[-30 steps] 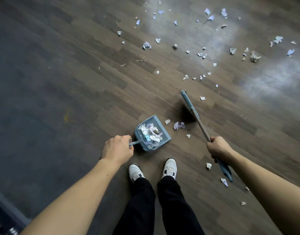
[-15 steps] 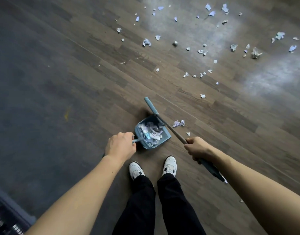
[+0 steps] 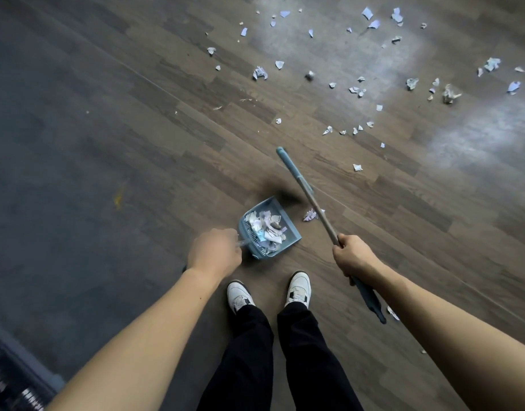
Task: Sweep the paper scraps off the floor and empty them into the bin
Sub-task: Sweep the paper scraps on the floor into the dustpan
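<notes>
A blue dustpan stands on the dark wood floor in front of my feet, filled with crumpled paper scraps. My left hand grips its handle. My right hand grips the broom by its long handle; the blurred dark bristles are just beyond the pan's far edge. One crumpled scrap lies right of the pan's mouth, under the broom handle. Several loose scraps are scattered over the floor farther away, toward the upper right.
My two white shoes stand just behind the dustpan. A dark edge of some object shows at the bottom left corner. A small scrap lies by the broom's rear end. No bin is in view.
The broom swung from the right across the pan's mouth, then back out to the right. The dustpan and my left hand stayed in place.
</notes>
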